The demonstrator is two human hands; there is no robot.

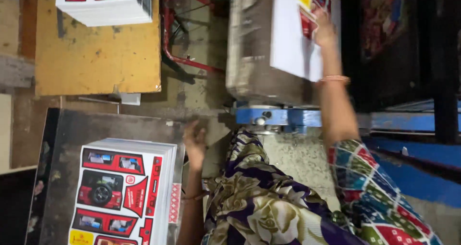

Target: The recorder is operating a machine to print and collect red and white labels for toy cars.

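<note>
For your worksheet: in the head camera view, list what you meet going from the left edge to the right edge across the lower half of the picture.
Stack of printed sheets → left hand → flowered cloth → checked sleeve.

The right hand [325, 31] reached far forward on a straight arm, palm down and fingers spread flat. The left hand [194, 141] hung lower and nearer, open, fingers loosely curled, holding nothing.
</note>
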